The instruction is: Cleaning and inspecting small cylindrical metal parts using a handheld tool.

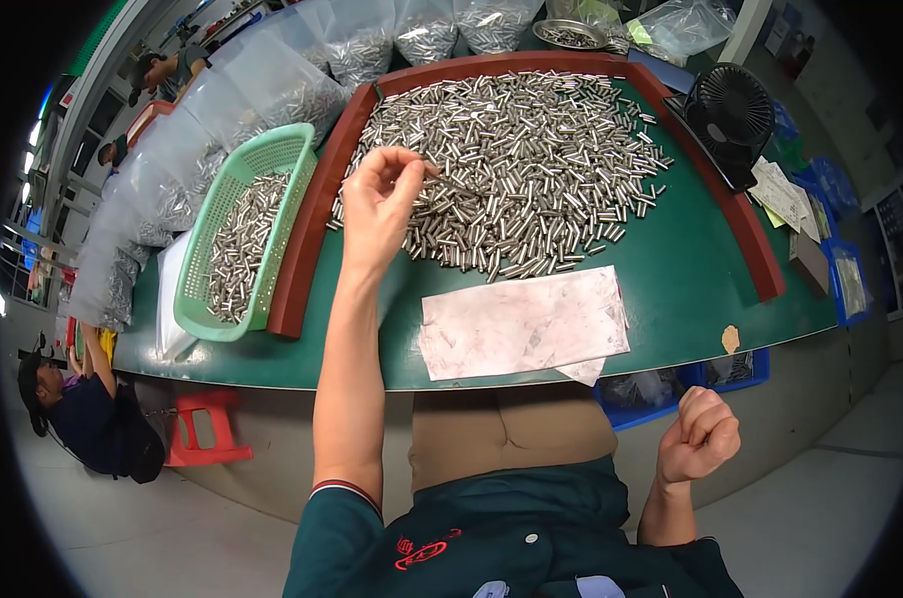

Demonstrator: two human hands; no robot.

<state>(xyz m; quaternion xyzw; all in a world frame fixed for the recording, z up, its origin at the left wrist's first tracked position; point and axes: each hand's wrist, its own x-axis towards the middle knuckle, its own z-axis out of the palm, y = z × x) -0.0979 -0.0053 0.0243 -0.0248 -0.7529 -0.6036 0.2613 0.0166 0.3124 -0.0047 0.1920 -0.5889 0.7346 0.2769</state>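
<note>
Silver metal pins, short and cylindrical point(531, 159), lie in a broad heap across our dark green tabletop point(690, 259), and our bare left hand point(384, 204) hangs over the heap's left side. Its thumb and forefinger are drawn nearly together; a small dark sliver shows at their tips, but we cannot tell whether they grip a pin. Our bare right hand point(698, 436) is curled into a loose fist beyond the table's near edge; nothing shows in it, and its palm is hidden.

We take the reddish-brown raised border point(297, 249) to be there so that round pins cannot roll away. The pale green perforated plastic basket point(272, 149), partly filled with similar pins, stands just outside its left side, probably for easy reach. A smudged whitish folded cloth point(526, 324) lies between the heap and us, perhaps to protect the surface or wipe fingers.

Around us, clear plastic bags of metal pieces point(282, 95) line the far and left edges, and a black fan point(732, 112) stands at the right. Over the grey floor to our left are a red plastic stool point(207, 429) and a co-worker in dark clothing point(98, 424).
</note>
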